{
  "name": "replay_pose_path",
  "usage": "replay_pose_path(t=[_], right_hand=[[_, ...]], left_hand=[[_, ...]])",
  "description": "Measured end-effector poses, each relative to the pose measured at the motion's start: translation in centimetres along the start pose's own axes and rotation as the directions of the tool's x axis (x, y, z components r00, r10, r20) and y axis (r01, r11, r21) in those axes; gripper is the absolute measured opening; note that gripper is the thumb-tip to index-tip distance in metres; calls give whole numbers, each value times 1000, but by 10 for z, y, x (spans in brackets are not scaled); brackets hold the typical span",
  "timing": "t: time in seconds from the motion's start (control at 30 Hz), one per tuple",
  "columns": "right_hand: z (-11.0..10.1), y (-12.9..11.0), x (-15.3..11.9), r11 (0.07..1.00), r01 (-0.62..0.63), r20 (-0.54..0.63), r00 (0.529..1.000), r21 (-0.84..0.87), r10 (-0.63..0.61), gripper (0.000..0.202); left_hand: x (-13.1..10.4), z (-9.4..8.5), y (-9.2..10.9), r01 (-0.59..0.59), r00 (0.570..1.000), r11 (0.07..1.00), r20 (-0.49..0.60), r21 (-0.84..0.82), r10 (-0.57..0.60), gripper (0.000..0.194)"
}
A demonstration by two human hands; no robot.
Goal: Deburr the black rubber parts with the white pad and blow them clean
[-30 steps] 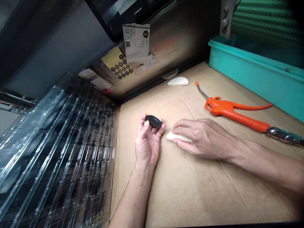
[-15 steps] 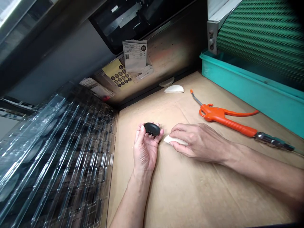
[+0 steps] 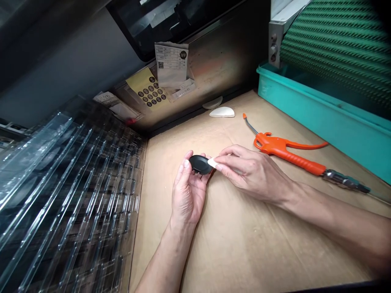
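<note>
From where I stood, the person's left hand (image 3: pixel 189 195) was turned palm up over the brown cardboard (image 3: pixel 244 240), its thumb and fingers closed on the rim of a small, shallow black dish (image 3: pixel 200 163). The palm below it was bare and slightly cupped. The right hand (image 3: pixel 253 173) came in from the other side, thumb and fingers pinched tight on a white pad (image 3: pixel 212 162), so that only its tip showed. That tip lay over the dish's right edge; how hard it pressed, I couldn't tell.

Beyond the hands, a half-round white piece (image 3: pixel 222 112) lay near the metal wall (image 3: pixel 214 71). An orange air gun (image 3: pixel 290 154) rested on the cardboard past the right hand, its nozzle pointing away from the person. A teal tub (image 3: pixel 320 116) sat behind it, below a green ridged roller (image 3: pixel 339 61). Clear plastic trays (image 3: pixel 76 199) stood stacked on the left.
</note>
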State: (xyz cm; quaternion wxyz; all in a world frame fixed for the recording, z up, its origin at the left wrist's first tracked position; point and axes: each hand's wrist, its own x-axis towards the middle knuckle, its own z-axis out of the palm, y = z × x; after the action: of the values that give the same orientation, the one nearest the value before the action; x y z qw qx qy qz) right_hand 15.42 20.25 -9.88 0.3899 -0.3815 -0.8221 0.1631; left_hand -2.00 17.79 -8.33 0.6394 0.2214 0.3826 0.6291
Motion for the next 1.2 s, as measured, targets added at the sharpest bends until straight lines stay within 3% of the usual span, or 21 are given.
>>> replay_pose_path(t=[0.17,0.33,0.47,0.6,0.73,0.9,1.03,1.2], right_hand=[[0,1,0,995,82,16,996,57,-83,24],[1,4,0,1000,21,-21,1000,-5,-21,20],[3,2,-1,996,79,3,997,51,-79,23],[3,4,0,999,24,-24,999,-24,-25,22],[3,4,0,996,68,3,998,53,-69,24],[4,2,-1,999,24,-10,1000,-40,-24,22],[5,-1,-2,998,56,18,998,10,-56,24],[4,0,-1,990,45,9,999,-131,-44,23]], left_hand=[[-2,-1,-2,2,1000,1000,28,-10,-2,20],[-3,1,-4,12,1000,1000,8,-20,-11,20],[-2,1,-4,20,1000,1000,12,-22,-19,20],[-1,0,-4,32,999,999,-14,2,-32,20],[-1,0,-4,23,1000,1000,-1,20,-23,20],[-1,-2,-5,37,999,999,3,7,-37,19],[0,-3,-5,32,999,999,11,-2,-32,20],[0,-2,-6,45,999,999,8,15,-45,21]])
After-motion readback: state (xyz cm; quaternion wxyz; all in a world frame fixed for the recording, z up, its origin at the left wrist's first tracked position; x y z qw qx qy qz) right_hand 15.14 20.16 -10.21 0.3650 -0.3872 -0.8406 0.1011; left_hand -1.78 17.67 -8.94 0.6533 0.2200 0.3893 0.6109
